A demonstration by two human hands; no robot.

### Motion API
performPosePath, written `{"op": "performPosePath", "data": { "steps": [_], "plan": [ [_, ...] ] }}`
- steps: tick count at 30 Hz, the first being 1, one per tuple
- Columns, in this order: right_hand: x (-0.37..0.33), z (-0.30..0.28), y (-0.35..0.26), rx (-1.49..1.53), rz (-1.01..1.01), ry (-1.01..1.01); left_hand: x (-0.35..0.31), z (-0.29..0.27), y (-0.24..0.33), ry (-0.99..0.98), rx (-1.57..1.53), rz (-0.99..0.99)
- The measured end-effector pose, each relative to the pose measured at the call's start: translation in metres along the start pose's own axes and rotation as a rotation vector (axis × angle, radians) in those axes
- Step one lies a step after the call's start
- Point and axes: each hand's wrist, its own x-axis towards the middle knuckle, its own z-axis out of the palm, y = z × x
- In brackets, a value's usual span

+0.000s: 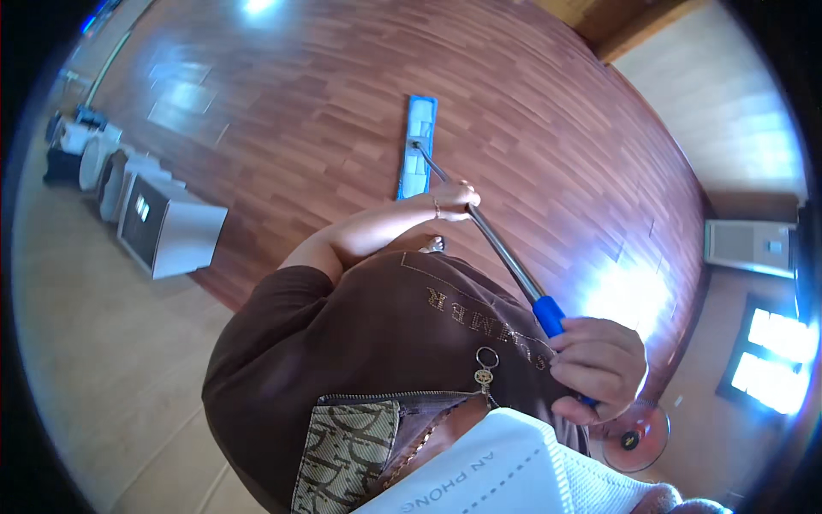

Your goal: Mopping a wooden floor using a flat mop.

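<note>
A flat mop slants across the view, its metal pole [505, 249] rising from the floor toward my chest. The rectangular blue-edged mop head [417, 152] lies flat on the wood-pattern floor in front of me. My left hand [455, 200] is closed round the lower part of the pole, the arm stretched forward. Near my chest on the right, my right hand [601, 367] wraps round the blue grip [548, 315] at the pole's top end. Its palm side is hidden.
Wood-pattern floor [325, 111] spreads ahead. A white box-shaped cabinet [175, 227] and several other items line the left side. On the right are a white boxy unit [745, 244], a bright window [775, 355] and a round fan [636, 439]. A wooden edge [655, 26] runs along the top right.
</note>
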Motion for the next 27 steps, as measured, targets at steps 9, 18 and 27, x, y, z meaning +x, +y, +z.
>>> {"op": "performPosePath", "data": {
  "steps": [9, 18, 27],
  "plan": [
    [-0.009, -0.018, -0.053, -0.28, -0.162, 0.026, 0.088, 0.009, 0.092, -0.89, 0.013, 0.251],
    [-0.066, -0.005, -0.069, -0.289, -0.068, 0.208, 0.097, 0.031, 0.104, -0.934, 0.0, 0.318],
    [-0.073, 0.039, 0.019, -0.32, -0.103, 0.699, 0.086, 0.048, -0.015, -0.321, 0.104, 0.185]
  ]
}}
